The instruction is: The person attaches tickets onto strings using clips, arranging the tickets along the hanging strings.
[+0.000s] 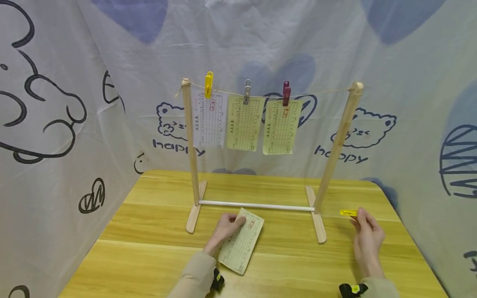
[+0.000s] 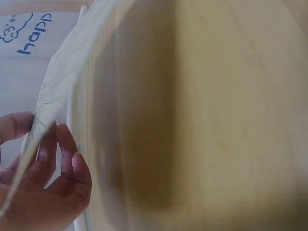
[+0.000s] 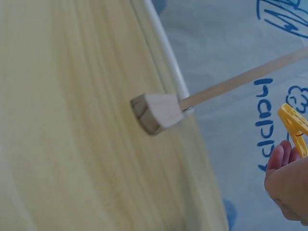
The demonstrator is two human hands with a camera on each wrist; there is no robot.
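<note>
My left hand [image 1: 226,230] pinches a pale yellow-green printed paper slip [image 1: 240,248] between thumb and fingers, in front of the wooden stand. In the left wrist view the same slip [image 2: 62,72] stands nearly edge-on in the fingers. At the right, beyond the stand's right foot, my right hand [image 1: 367,240] pinches a yellow clothespin [image 1: 348,212]. The right wrist view shows this clothespin [image 3: 292,122] above the fingers. On the string hang a white slip [image 1: 208,124] and two yellow-green slips, held by a yellow clothespin [image 1: 208,85], a grey one [image 1: 247,92] and a dark red one [image 1: 286,93].
The stand has two wooden posts, a left one [image 1: 191,145] and a right one [image 1: 337,149], joined low by a white rod [image 1: 257,205]. Its feet rest on a wood-grain table [image 1: 149,248]. A printed cloth [image 1: 231,25] hangs behind and at both sides.
</note>
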